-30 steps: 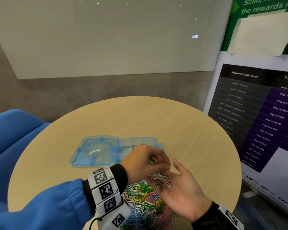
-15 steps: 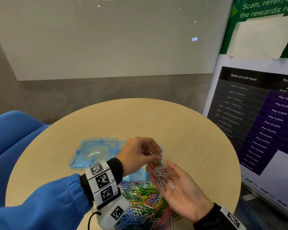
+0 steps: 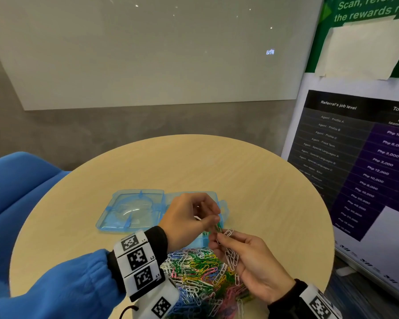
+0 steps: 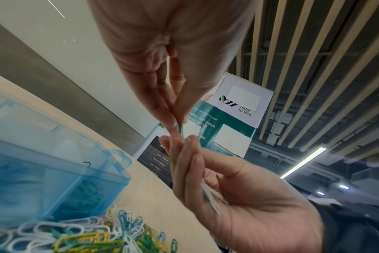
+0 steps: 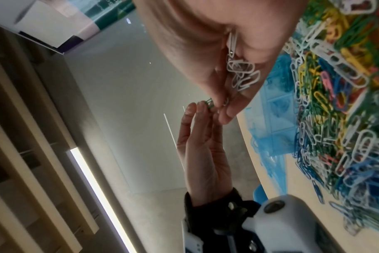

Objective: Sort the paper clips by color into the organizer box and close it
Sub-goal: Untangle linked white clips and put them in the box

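Observation:
My left hand (image 3: 215,221) pinches a green paper clip (image 3: 218,226) between thumb and fingertips, just above the fingertips of my right hand (image 3: 224,240). The right hand is palm up with curled fingers, cupping a bunch of white paper clips (image 3: 232,257). Up close, the green clip (image 4: 181,130) hangs from the left fingers (image 4: 172,118). The white clips (image 5: 241,75) lie in the right palm. A mixed-colour clip pile (image 3: 198,272) lies on the table under both hands. The blue translucent organizer box (image 3: 222,203) stands open behind the left hand, its lid (image 3: 134,209) flat to the left.
The round wooden table (image 3: 240,176) has a blue chair (image 3: 14,185) at its left. A standing banner (image 3: 366,157) is close on the right. Several blue clips show through the box wall (image 4: 80,191). The table edge runs near my right wrist.
The left hand has lifted a green clip out of the white clips in the right palm. The right fingers have curled up around the white clips.

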Motion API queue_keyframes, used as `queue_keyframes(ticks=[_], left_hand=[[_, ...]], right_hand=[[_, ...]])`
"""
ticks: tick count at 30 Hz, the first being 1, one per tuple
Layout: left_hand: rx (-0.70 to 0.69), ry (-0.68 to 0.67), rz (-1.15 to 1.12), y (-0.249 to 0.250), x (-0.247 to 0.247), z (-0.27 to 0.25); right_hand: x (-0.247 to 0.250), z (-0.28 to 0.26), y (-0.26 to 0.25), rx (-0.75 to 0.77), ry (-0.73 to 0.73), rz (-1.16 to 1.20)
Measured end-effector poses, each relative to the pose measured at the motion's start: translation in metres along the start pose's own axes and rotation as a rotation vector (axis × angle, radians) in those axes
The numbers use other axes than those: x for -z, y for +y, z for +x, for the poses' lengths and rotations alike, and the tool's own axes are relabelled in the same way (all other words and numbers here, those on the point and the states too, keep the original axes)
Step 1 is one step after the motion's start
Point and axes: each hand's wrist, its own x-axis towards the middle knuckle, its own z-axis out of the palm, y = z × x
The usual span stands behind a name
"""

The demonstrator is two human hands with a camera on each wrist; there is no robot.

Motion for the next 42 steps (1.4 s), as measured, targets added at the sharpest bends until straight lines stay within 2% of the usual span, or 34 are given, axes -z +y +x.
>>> queue_keyframes(ticks=[6,8,14,20,24,29,37,42], left_hand=[[-0.166,0.033,0.2,0.002,-0.009,-0.014],[-0.171,0.03,0.258,0.002,-0.01,-0.013],[-0.197,-0.105,0.533,0.001,0.003,-0.01],[-0.209,-0.01,0.486,0.001,0.006,-0.016],[-0.202,0.047,0.433,0.0,0.001,-0.019],[-0.17,0.057,0.456,-0.005,-0.005,-0.019],[-0.064,0.028,0.3,-0.012,-0.007,-0.023],[-0.04,0.031,0.27,-0.013,-0.009,-0.025]], right_hand=[[0.001,-0.002,-0.003,0.101,0.087,-0.061],[0.002,-0.003,-0.004,0.136,0.119,-0.074],[0.004,-0.003,-0.013,0.137,0.066,-0.044],[-0.001,-0.008,-0.019,0.06,-0.038,0.02],[0.0,-0.01,-0.021,0.024,-0.053,0.069],[0.0,-0.007,-0.016,0.03,-0.022,0.055],[0.0,-0.005,-0.011,0.099,-0.013,-0.137],[0.0,-0.005,-0.011,0.094,-0.022,-0.171]])
